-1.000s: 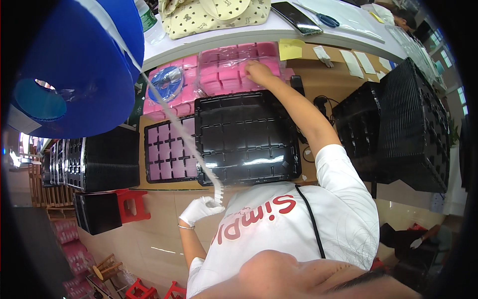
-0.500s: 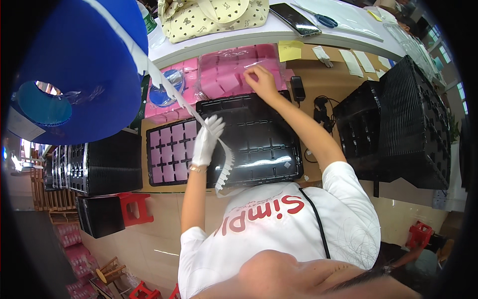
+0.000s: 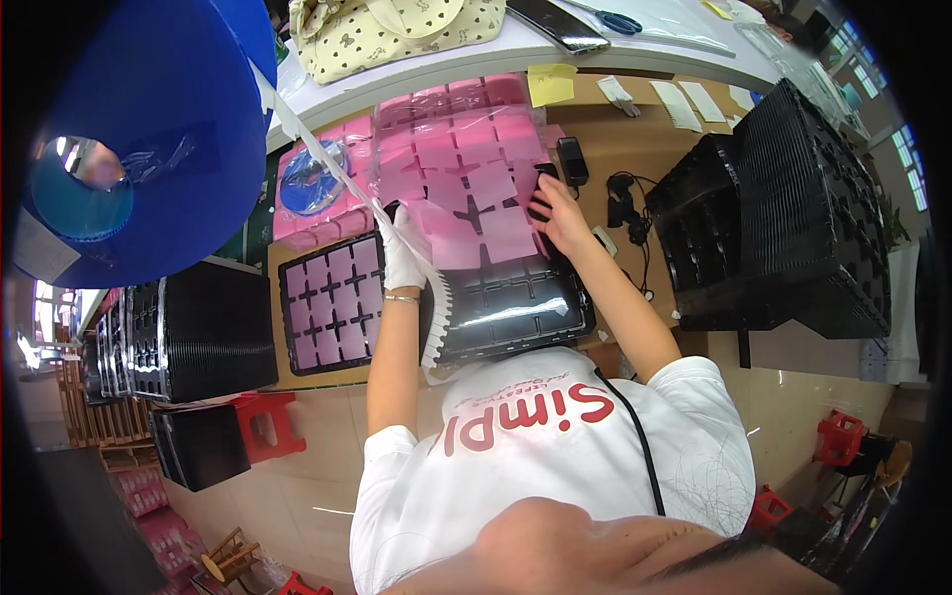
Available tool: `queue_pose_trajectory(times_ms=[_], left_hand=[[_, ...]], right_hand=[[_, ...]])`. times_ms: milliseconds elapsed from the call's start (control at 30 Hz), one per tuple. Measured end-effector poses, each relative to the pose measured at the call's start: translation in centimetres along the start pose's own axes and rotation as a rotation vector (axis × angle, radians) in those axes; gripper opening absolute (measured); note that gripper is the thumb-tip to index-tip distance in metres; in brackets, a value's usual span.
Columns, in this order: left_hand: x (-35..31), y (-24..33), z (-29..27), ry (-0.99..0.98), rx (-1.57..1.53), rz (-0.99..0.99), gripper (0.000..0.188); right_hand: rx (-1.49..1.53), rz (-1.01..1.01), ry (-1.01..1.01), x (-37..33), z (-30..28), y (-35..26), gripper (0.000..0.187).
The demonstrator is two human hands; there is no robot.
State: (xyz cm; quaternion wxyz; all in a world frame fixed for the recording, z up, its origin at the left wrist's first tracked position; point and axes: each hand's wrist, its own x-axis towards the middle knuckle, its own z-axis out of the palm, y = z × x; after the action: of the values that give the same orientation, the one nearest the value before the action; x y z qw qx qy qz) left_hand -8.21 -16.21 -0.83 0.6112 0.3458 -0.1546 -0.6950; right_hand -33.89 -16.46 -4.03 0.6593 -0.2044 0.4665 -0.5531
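Blue reel (image 3: 193,183) far L, then blk tray (image 3: 287,309) w/ pink pads (image 3: 322,309). Gloved L hand (image 3: 405,256) by white toothed strip (image 3: 441,297); can't tell grip. Pink sheet (image 3: 448,233) betw. hands, over 2nd blk tray (image 3: 496,332). Bare R hand (image 3: 563,216) at sheet's R edge; can't tell if gripping.

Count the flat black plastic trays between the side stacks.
2: one tray with pink squares, left of the white-gloved left hand; another tray between it and the bare right hand, partly beneath a pink sheet. More may be hidden.
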Motion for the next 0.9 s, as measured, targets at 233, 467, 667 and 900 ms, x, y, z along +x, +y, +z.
queue_pose_trajectory(times_ms=[233,467,667,900], left_hand=[[-2.3,1.0,-1.0,-0.143,0.028,-0.106,0.084],[-0.9,-0.3,-3.8,-0.181,0.047,-0.180,0.065],[-1.4,-3.0,-4.6,-0.251,0.221,0.026,0.076],[-0.3,-3.0,0.6,-0.119,-0.208,-0.075,0.101]], right_hand=[[0.123,0.305,-0.289,-1.3,0.0,0.4,0.046],[-0.169,0.003,-0.144,1.8,-1.1,2.0,0.016],[-0.177,0.069,-0.111,3.7,0.1,-0.6,0.017],[0.145,0.225,-0.114,3.2,4.1,-4.6,0.020]])
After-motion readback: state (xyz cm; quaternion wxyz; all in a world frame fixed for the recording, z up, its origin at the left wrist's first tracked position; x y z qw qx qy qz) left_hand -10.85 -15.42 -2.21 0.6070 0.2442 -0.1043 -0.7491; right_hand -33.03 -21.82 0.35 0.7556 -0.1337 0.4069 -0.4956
